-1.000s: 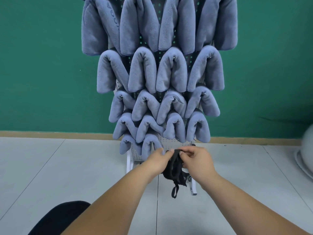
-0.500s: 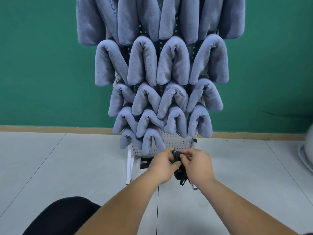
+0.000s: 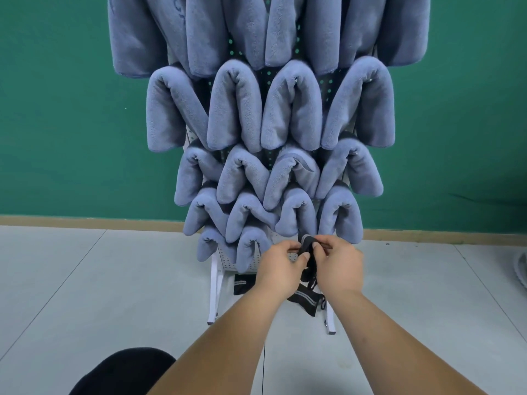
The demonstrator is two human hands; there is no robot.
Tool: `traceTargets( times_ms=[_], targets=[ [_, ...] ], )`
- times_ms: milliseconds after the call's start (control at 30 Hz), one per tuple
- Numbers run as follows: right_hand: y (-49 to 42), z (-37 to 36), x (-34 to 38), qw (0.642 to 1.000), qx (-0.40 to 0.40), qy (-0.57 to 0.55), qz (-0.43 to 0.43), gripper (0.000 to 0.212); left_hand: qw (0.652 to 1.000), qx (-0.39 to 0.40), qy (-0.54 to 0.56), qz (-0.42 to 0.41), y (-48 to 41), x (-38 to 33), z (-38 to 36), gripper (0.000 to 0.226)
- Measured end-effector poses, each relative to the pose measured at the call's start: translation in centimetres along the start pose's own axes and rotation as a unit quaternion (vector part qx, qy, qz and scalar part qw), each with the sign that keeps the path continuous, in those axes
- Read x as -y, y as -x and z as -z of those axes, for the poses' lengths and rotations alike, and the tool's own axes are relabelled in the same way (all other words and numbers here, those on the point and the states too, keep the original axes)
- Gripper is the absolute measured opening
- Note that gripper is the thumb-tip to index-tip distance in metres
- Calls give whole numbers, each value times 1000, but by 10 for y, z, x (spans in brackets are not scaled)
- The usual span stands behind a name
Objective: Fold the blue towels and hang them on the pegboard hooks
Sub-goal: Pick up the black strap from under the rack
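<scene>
Several folded blue towels point(image 3: 236, 109) hang in rows on the hooks of a white pegboard point(image 3: 228, 262), hiding most of it. Low in front of the board, my left hand point(image 3: 281, 266) and my right hand point(image 3: 338, 266) both pinch a small black cloth with grey stripes point(image 3: 308, 297). Its top edge is held just under the lowest right towels point(image 3: 339, 215), and the rest of it dangles between my hands with thin straps.
The pegboard stands on white legs point(image 3: 214, 292) on a pale tiled floor, against a green wall point(image 3: 57, 109). Another black striped piece point(image 3: 242, 283) lies behind the legs. A black rounded object point(image 3: 125, 372) is at the bottom left, and a white object point(image 3: 522, 269) at the right edge.
The view has moved closer to the board and tilted down. Both hands have lifted the black cloth up toward the lowest towels and bunched it tighter.
</scene>
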State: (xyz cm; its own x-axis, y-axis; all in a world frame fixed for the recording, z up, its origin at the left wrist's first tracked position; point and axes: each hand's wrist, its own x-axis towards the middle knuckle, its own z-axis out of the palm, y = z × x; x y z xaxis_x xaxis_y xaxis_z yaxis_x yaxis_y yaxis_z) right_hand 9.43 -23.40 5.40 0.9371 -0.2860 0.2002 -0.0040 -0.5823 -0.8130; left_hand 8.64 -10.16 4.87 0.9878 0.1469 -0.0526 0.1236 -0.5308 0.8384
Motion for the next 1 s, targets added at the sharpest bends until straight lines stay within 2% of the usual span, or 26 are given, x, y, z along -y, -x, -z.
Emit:
traceTargets(
  times_ms=[133,267,367,600,733,800,900,1000],
  targets=[
    [-10,-11,-1,1000,9,13,-6,12,1000,7,7,19,-8,8,-1,35],
    [-21,-27,-10,998,13,55,16,14,998,36,-3,44,-13,26,-3,53],
    [-27,-41,-16,997,10,76,25,17,996,53,-18,64,-14,44,-3,56],
    [-28,-61,-37,997,7,63,40,21,984,105,-116,79,-13,88,9,53],
    [-18,-62,-60,993,28,76,85,29,974,124,-173,79,-13,117,11,56],
    [-8,-61,-73,993,31,80,77,35,963,142,-213,81,-14,132,7,61],
    [6,-65,-98,990,82,109,20,40,943,182,-267,79,-15,151,-5,66],
    [13,-76,-132,947,217,238,0,45,927,215,-298,72,-17,166,-19,69]
  ],
)
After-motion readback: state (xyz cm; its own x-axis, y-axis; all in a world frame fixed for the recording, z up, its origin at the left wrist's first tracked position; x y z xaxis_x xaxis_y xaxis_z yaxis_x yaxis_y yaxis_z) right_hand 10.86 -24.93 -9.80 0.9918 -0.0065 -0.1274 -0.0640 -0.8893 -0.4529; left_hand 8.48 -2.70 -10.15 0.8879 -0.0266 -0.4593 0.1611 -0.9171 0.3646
